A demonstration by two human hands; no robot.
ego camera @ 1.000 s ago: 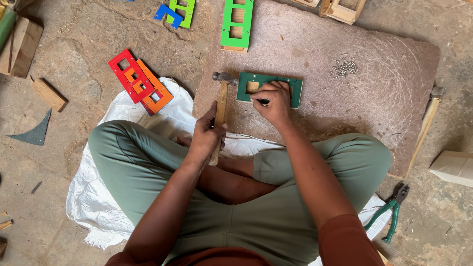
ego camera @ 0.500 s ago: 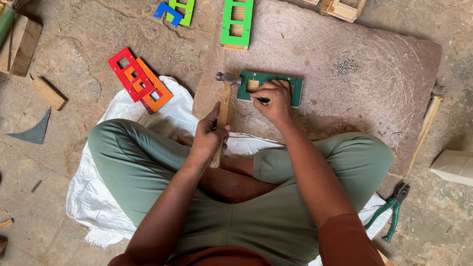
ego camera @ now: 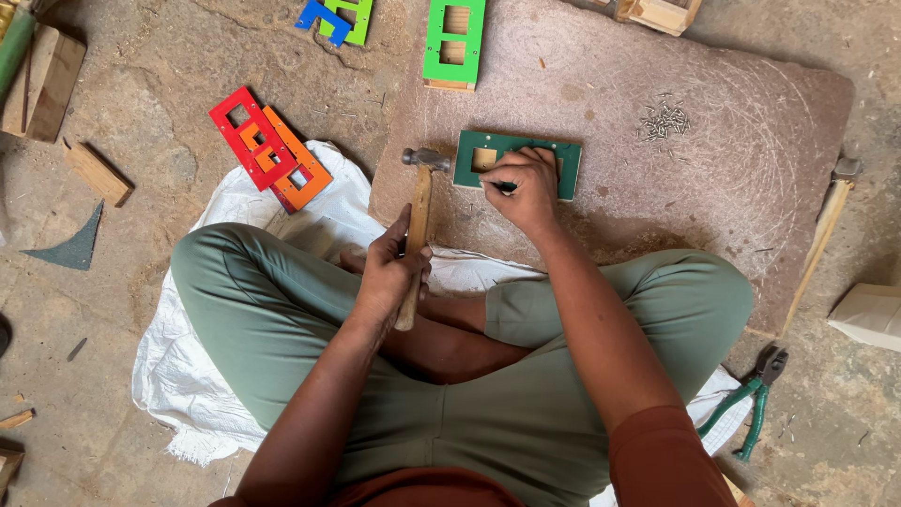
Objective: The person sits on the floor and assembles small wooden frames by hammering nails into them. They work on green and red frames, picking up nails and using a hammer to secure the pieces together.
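Left hand [ego camera: 389,272] wrapped round wooden hammer [ego camera: 417,225] handle, head up beside dark green frame [ego camera: 516,162]. Right hand [ego camera: 524,183] pinching something small on that frame, pressing it flat on stone slab [ego camera: 676,197]. Nail pile [ego camera: 664,120] further right on slab. Red and orange frames [ego camera: 270,148] on floor left, pliers [ego camera: 751,402] by right knee.

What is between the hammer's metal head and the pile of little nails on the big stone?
In the head view, the dark green frame lies between the hammer head and the nails, with the right hand pressing on it. Past it the stone slab is bare.
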